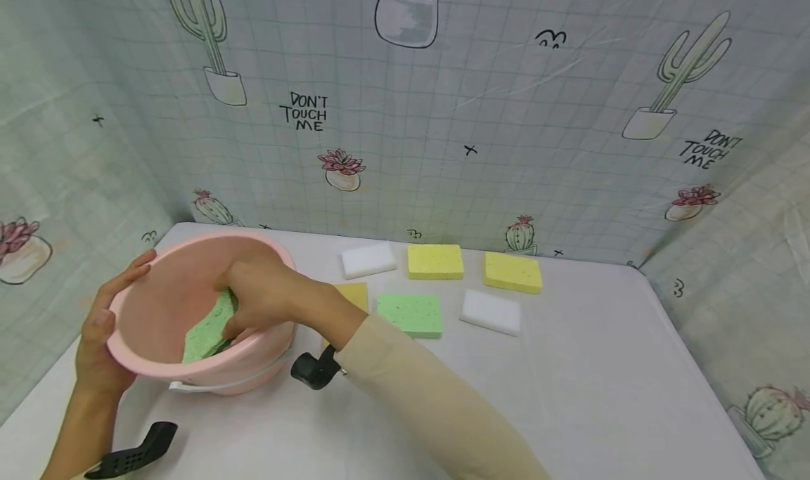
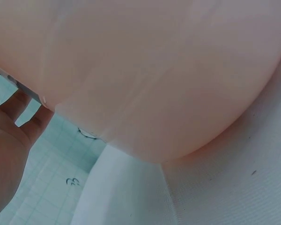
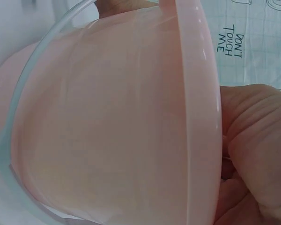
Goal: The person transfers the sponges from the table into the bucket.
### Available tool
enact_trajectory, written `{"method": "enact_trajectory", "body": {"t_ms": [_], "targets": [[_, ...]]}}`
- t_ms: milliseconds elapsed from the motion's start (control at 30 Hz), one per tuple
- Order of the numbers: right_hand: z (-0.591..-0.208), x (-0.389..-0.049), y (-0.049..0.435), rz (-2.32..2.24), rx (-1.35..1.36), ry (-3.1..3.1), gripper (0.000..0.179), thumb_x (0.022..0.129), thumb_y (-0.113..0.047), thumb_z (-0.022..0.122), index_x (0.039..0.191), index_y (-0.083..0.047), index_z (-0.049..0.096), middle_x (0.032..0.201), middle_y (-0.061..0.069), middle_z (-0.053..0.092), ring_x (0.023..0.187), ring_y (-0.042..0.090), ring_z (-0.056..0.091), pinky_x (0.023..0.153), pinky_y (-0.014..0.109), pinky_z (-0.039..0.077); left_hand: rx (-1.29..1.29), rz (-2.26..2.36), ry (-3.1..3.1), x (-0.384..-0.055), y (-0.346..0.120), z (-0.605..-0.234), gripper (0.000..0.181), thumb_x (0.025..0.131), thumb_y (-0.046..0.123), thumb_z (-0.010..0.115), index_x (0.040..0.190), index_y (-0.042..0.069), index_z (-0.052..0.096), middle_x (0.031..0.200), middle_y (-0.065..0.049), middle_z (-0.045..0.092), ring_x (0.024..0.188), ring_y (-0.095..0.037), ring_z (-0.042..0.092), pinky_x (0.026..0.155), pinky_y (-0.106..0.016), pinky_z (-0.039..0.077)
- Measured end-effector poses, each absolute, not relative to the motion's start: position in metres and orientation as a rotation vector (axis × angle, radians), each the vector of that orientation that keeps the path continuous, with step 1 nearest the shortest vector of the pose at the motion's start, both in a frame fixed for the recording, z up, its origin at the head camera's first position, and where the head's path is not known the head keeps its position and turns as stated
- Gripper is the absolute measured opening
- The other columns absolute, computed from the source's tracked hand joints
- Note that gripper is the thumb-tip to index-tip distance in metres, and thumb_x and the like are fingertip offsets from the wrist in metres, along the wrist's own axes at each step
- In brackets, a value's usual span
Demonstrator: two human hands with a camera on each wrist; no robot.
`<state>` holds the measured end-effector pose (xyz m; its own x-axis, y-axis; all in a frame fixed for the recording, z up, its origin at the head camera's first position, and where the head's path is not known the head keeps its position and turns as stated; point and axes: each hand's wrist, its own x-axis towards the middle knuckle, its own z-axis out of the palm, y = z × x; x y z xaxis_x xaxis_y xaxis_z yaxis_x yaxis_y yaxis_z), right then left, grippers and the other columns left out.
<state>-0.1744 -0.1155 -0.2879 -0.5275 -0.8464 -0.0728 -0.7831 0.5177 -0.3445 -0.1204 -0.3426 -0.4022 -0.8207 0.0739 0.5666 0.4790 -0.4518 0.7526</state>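
Observation:
A pink bucket [image 1: 209, 241] stands tilted at the left of the table, its white handle [image 1: 190, 387] hanging at the front. My left hand [image 1: 104, 336] grips the bucket's left rim; in the left wrist view its fingers [image 2: 35, 124] lie against the bucket wall. Reaching over the rim, my right hand [image 1: 259, 290] pinches a green sponge [image 1: 209, 329] inside the bucket. Part of that sponge and the bucket's bottom are hidden. The right wrist view shows the right hand [image 3: 257, 150] beyond the rim, with the fingertips out of sight.
Right of the bucket lie a green sponge [image 1: 411, 315], yellow sponges [image 1: 435, 261] [image 1: 512, 272] and white sponges [image 1: 369, 260] [image 1: 491, 312]. Another yellow sponge [image 1: 356, 294] is partly covered by my right forearm. A patterned curtain [image 1: 468, 114] surrounds the white table [image 1: 601, 381].

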Motion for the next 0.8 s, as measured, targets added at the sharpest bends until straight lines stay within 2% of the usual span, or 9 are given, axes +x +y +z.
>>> {"method": "enact_trajectory", "body": {"t_ms": [133,300,467,633,800], "targets": [[-0.288,-0.174,-0.118,-0.415,-1.334,2.541,0.050,0.073,-0.032,0.084,0.118,-0.018,0.067,0.095,-0.017,0.063,0.080,-0.002,0.049,0.071,0.008,0.035,-0.781,-2.337,-1.498,-0.120,-0.343,-0.401,0.051,0.093,0.013,0.037,0.142,-0.001,0.038,0.155,-0.012,0.020,0.138,-0.024,0.027,0.101,-0.029,0.039],[-0.287,-0.173,-0.122,-0.365,-1.330,2.552,0.045,0.076,-0.031,0.082,0.117,-0.019,0.067,0.092,-0.017,0.061,0.080,0.000,0.049,0.072,0.010,0.035,-0.769,-2.308,-1.529,-0.120,-0.343,-0.400,0.051,0.094,0.014,0.037,0.142,-0.002,0.037,0.155,-0.012,0.019,0.138,-0.024,0.026,0.101,-0.028,0.039],[-0.290,-0.172,-0.128,-0.336,-1.265,2.535,0.056,0.076,-0.029,0.082,0.127,-0.016,0.062,0.106,-0.015,0.062,0.080,0.000,0.050,0.072,0.009,0.036,-0.751,-2.322,-1.544,-0.119,-0.343,-0.399,0.051,0.094,0.014,0.037,0.143,0.000,0.037,0.156,-0.011,0.018,0.137,-0.024,0.028,0.098,-0.029,0.042],[-0.294,-0.170,-0.135,-0.320,-1.201,2.512,0.061,0.076,-0.027,0.082,0.132,-0.020,0.058,0.119,-0.017,0.060,0.087,-0.003,0.051,0.076,0.007,0.037,-0.751,-2.305,-1.553,-0.118,-0.343,-0.399,0.051,0.094,0.015,0.038,0.143,0.000,0.038,0.156,-0.011,0.019,0.137,-0.024,0.027,0.098,-0.028,0.042],[-0.296,-0.168,-0.139,-0.362,-1.152,2.468,0.057,0.078,-0.019,0.081,0.130,-0.023,0.059,0.112,-0.016,0.063,0.076,-0.001,0.055,0.066,0.009,0.042,-0.738,-2.292,-1.552,-0.117,-0.343,-0.399,0.050,0.095,0.015,0.037,0.142,-0.001,0.038,0.155,-0.012,0.020,0.138,-0.024,0.027,0.100,-0.028,0.041]]}}
